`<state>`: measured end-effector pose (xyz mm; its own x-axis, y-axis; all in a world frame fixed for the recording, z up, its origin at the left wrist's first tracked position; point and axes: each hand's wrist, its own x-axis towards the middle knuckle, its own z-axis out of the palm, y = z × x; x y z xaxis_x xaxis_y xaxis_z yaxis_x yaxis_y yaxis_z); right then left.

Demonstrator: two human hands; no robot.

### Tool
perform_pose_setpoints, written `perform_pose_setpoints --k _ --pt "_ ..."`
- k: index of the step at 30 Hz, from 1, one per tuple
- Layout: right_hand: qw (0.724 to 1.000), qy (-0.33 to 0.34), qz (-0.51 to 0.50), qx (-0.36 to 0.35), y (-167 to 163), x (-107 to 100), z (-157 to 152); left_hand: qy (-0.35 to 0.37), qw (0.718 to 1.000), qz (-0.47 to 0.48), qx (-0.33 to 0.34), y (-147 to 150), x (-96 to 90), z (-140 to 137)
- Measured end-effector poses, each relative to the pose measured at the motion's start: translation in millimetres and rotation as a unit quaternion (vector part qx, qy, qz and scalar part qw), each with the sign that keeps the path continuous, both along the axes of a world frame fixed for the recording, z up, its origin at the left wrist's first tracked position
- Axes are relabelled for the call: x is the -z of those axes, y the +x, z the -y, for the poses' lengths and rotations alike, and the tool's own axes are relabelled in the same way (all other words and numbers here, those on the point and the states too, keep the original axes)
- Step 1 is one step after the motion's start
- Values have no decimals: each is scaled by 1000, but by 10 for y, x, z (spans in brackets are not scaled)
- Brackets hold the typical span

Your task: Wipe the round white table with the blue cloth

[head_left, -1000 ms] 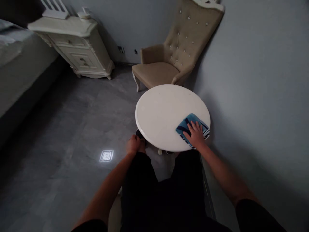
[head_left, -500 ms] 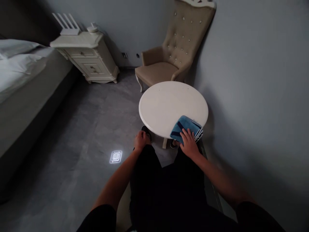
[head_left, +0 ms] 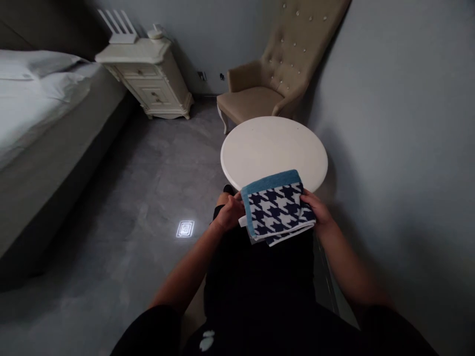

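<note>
A folded towel [head_left: 276,207] hangs between my two hands, over my lap and the near edge of the round white table [head_left: 270,143]. Its upper face shows a navy and white houndstooth pattern with a blue border, and a small white tag sticks out at its left side. My left hand [head_left: 232,211] grips the left edge, its fingertips partly hidden behind the cloth. On the right edge, my right hand [head_left: 316,206] is closed with the thumb on top and the other fingers underneath, out of sight.
Beyond the table stands a tan tufted armchair [head_left: 256,101]. A cream nightstand [head_left: 159,91] bears a white router [head_left: 122,37] and a small white object. The bed [head_left: 55,113] lies along the left, a grey wall [head_left: 401,113] on the right. A lit square [head_left: 185,229] shows on the floor.
The towel has come up off the table and turned from its blue side to the houndstooth side. My left hand has moved from my knee to the towel's left edge.
</note>
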<state>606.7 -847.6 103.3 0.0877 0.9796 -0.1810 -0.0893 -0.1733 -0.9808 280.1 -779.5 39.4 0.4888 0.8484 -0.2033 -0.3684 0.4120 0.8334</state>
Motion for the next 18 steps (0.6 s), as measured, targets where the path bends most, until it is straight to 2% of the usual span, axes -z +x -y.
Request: perform_pose_setpoints --k 3,7,11,15,18 --pt "998 -40 -53 -11 -169 89 39 -57 997 40 46 33 -56 90" --pt "993 -56 -89 -50 -356 201 169 -113 993 37 -4 39 -79 216" --pt "991 -63 -98 -59 -489 309 300 -130 989 29 -60 -13 -129 281" --pt "1000 -14 -10 -10 -492 364 310 -116 990 22 -77 -37 -98 282" --pt "994 39 106 10 -398 257 291 -57 989 -6 -138 -45 20 251"
